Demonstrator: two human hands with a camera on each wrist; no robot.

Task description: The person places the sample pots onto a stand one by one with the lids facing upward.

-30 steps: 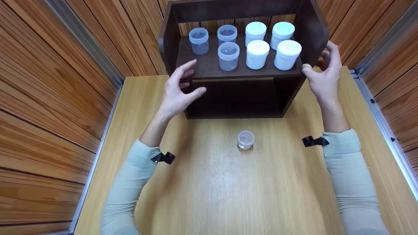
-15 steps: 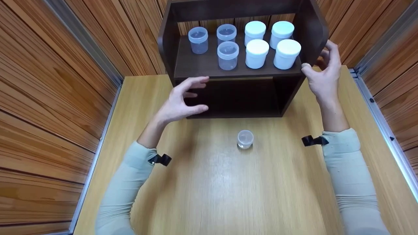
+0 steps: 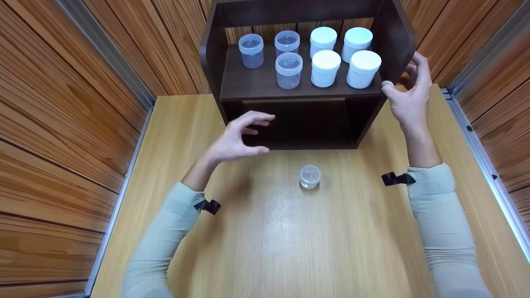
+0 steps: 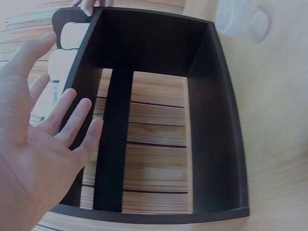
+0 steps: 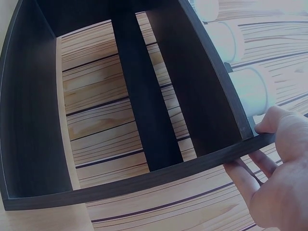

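Observation:
A dark brown two-level shelf [image 3: 248, 86] stands on the wooden table. My right hand [image 3: 412, 99] grips its right side panel, thumb at the front edge and fingers round the outer face, which the right wrist view also shows. My left hand [image 3: 237, 140] hovers in front of the lower compartment's left part, fingers spread and nothing held. Three translucent jars [image 3: 289, 76] stand at the left and middle of the upper level. Several white lidded jars [image 3: 325, 75] fill its right side. One small clear jar [image 3: 310, 177] sits on the table before the shelf.
Wood-panelled walls [image 3: 62, 124] close in the table [image 3: 273, 240] at the left, back and right. Metal rails [image 3: 492, 176] run along the side edges. A small black camera [image 3: 213, 207] is strapped to each sleeve.
My left hand has come down from beside the upper level to the front of the lower compartment, moving slightly right. My right hand keeps its grip on the shelf.

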